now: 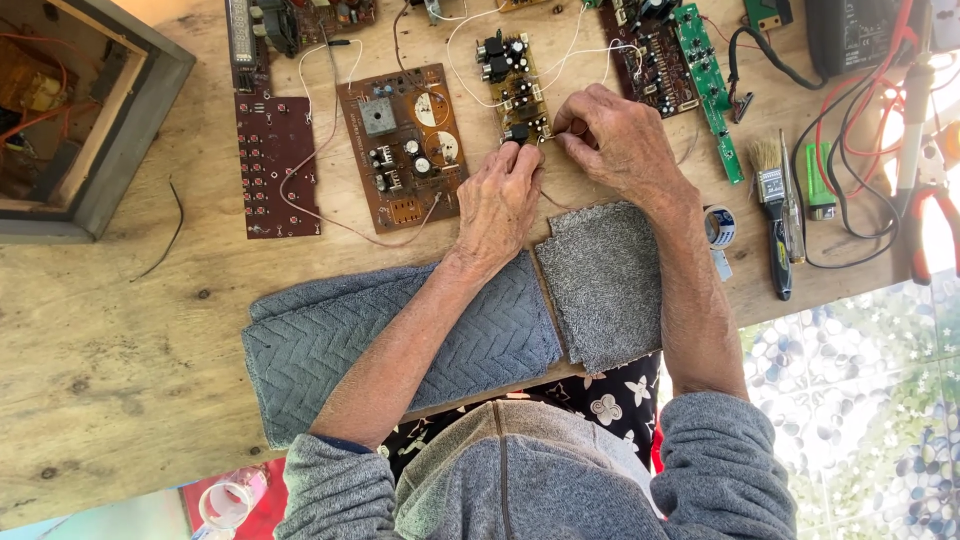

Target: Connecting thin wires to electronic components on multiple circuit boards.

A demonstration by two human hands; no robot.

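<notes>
A small yellowish circuit board (pixel 512 80) with black components and white wires lies at the far middle of the wooden table (pixel 120 330). My left hand (pixel 500 200) pinches the board's near end with closed fingertips. My right hand (pixel 615 135) is closed at the same end's right corner, touching it from the side; what sits between its fingertips is hidden. Both forearms rest over two grey towels (pixel 400 340) at the table's near edge.
A brown circuit board (pixel 405 145) and a dark red button board (pixel 272 165) lie left of the hands. Green boards (pixel 710 85), a brush (pixel 770 195), tape roll (pixel 718 225), red pliers (pixel 935 235) and red and black leads (pixel 860 130) lie right. A wooden box (pixel 120 120) stands far left.
</notes>
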